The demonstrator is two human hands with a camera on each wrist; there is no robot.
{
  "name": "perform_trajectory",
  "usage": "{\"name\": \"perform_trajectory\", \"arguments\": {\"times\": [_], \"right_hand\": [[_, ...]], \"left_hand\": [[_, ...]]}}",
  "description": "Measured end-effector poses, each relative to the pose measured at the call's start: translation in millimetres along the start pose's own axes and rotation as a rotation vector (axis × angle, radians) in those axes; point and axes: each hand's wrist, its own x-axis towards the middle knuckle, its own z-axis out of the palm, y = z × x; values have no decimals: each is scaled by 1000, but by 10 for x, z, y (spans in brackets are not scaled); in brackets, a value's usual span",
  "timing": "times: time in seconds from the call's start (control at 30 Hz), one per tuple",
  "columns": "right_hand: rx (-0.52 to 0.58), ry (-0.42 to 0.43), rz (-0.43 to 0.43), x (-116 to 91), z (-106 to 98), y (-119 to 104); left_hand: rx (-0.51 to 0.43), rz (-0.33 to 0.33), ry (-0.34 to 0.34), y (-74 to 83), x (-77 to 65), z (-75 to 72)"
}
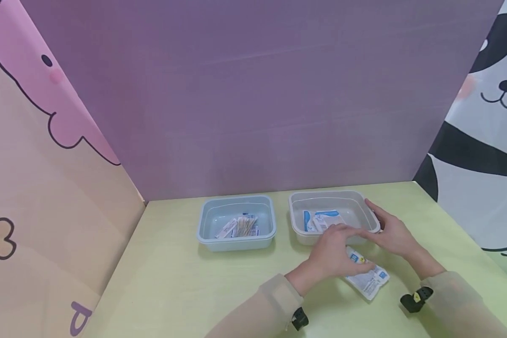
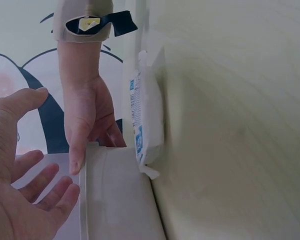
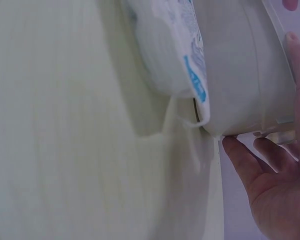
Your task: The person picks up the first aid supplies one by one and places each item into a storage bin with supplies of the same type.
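A light grey plastic bin (image 1: 300, 202) stands at the back right of the table, with blue-and-white packets (image 1: 321, 219) lying in it. My right hand (image 1: 395, 237) holds its right end, thumb at the front rim and fingers against the end wall. Over the bin's front edge hovers my left hand (image 1: 327, 253), thumb and fingers spread, nothing between them. Below it, a plump white plastic packet (image 1: 369, 280) with blue print lies on the table, right at the bin's front wall. In the right wrist view the same packet (image 3: 165, 45) shows its sealed end by the bin.
To the left stands a light blue bin (image 1: 236, 244) holding a bundle of cotton swabs (image 1: 246, 226) and small white-and-blue packets. A purple panel (image 1: 257, 117) rises behind the pale green table (image 1: 173, 272). Printed side panels flank it, a panda (image 1: 481, 155) on the right.
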Motion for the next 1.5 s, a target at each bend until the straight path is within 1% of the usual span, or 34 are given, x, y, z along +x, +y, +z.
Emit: {"name": "perform_trajectory", "arguments": {"times": [0.13,0.3,0.4,0.57,0.73,0.87,1.03,1.13,1.2,1.33,1.5], "right_hand": [[11,-8,19,4,8,4],[21,-17,47,1,12,-1],[13,-19,54,3,15,0],[2,-25,63,12,8,-15],[-1,-14,45,15,-2,-32],[7,-5,27,7,-1,-38],[20,-7,37,-2,-3,-25],[25,-13,44,-7,-7,-28],[26,-16,47,-7,-6,-26],[16,-19,45,-4,0,-20],[11,-18,49,2,-7,-31]], "left_hand": [[20,8,-18,-8,-15,76],[46,2,-42,-21,-22,174],[47,8,-33,-36,-27,220],[75,23,-20,-60,-35,276],[115,28,-16,-70,-42,316],[118,50,-16,-88,-48,359],[121,80,-9,-107,-54,441],[129,76,-25,-94,-58,480],[129,59,-47,-79,-60,502],[166,44,-82,-58,-61,532],[236,72,-105,-50,-50,561]]}}
